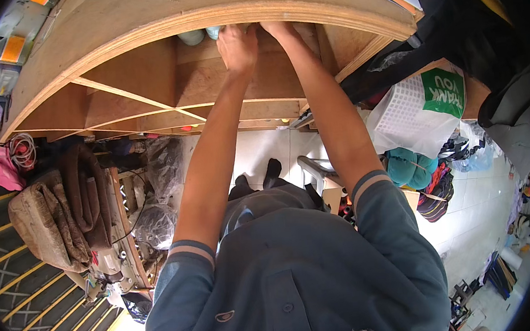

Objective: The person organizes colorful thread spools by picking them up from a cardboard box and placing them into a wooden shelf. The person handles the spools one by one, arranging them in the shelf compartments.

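Observation:
Both my arms reach up into an upper compartment of a wooden shelf unit (pixel 233 15). My left hand (pixel 239 47) is closed, with its knuckles bent just under the front board. What it holds, if anything, is hidden. Close to its left side sits a pale blue-green object (pixel 213 32), only partly visible. A rounded grey-green object (pixel 191 37) is beside that, also cut off by the board. My right hand (pixel 276 28) is a little to the right of the left one, its fingers hidden behind the board's edge.
Wooden dividers (pixel 123 93) split the shelf below my hands. At the right hang a white plastic bag with a green patch (pixel 413 114) and a teal bundle (pixel 411 168). Folded brown cloths (pixel 61 215) lie at the left by a metal lattice gate (pixel 18 263). Clear plastic wrapping (pixel 156 222) is nearby.

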The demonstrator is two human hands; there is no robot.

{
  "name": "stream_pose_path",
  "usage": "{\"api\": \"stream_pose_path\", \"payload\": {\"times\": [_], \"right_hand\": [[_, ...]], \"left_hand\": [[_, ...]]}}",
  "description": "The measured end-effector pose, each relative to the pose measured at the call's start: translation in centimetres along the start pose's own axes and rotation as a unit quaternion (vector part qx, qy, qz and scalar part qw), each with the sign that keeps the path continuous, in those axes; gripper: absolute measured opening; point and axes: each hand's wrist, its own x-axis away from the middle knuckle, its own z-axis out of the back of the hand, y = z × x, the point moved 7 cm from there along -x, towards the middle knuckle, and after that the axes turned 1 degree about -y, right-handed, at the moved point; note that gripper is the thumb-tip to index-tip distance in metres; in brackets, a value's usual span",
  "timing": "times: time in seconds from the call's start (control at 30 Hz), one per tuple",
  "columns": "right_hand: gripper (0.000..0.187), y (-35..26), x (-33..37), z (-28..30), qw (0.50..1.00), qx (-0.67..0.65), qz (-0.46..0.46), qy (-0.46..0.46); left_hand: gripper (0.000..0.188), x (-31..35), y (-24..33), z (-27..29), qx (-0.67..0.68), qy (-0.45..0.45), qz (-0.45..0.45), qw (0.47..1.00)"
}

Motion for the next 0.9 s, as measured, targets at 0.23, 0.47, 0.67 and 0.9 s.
{"api": "stream_pose_path", "payload": {"times": [0.23,0.47,0.67,0.9], "right_hand": [[0.029,0.4,2.5,1.0,0.997,-0.004,-0.078,0.021],[0.035,-1.1,6.4,0.9,0.988,-0.111,-0.101,0.042],[0.049,-1.8,6.4,-0.3,0.987,-0.024,-0.155,-0.022],[0.051,-2.1,5.9,-1.1,0.972,0.075,-0.217,-0.046]], "left_hand": [[0.033,0.4,0.2,0.1,0.034,0.059,-0.007,0.998],[0.04,2.4,-0.7,1.8,0.119,0.081,-0.037,0.989],[0.024,1.0,-2.9,3.0,0.126,0.034,-0.014,0.991],[0.021,-1.1,-4.3,3.0,0.056,-0.046,-0.056,0.996]]}}
